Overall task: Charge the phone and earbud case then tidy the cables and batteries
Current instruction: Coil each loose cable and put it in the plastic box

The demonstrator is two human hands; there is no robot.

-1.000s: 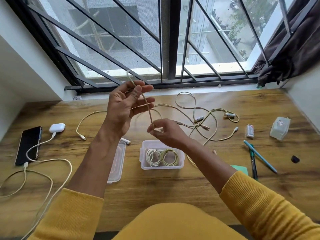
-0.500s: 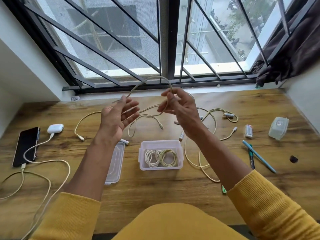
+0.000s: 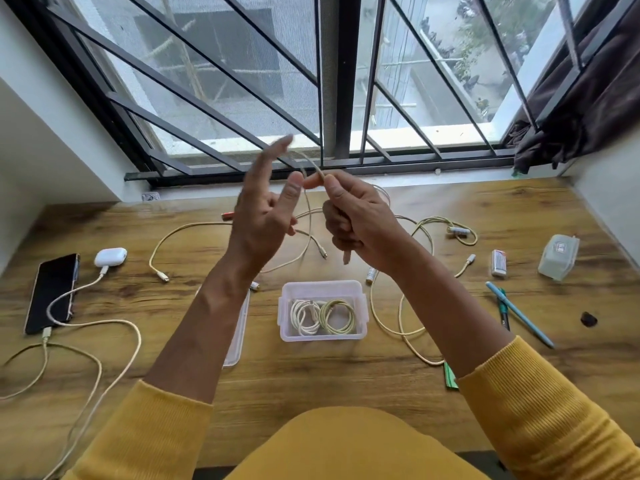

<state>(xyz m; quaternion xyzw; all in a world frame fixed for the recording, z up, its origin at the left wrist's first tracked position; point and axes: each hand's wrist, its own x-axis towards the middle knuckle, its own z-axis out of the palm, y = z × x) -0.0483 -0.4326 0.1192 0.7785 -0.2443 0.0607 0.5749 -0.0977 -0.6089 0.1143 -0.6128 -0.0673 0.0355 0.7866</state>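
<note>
Both hands are raised above the clear box (image 3: 323, 311), which I'll use as the landmark. The right hand (image 3: 360, 220) is clenched around a pale cable (image 3: 309, 216), w/ thumb and forefinger pinching it near the top. The left hand (image 3: 266, 213) is spread open, fingers (image 3: 292, 188) released, and the cable seems to loop over or just behind them; motion blur there, so can't tell if it's touching. The cable's long axis runs roughly vertical from the pinch down toward the table (image 3: 311, 372), its free plug end hanging just beyond the box's far edge. The right hand is nearer the slack, so probably it feeds the next wrap round the left. Inside the box: two coils already laid side by side, approx. filling it; a third will be a tight fit. Lid (image 3: 239, 327) lies just left of the box. Far left of the box, phone (image 3: 52, 292) and earbud case (image 3: 110, 257) both have cables plugged in. Right of the box: more loose cable, batteries (image 3: 498, 263), pens. The window is beyond.
</note>
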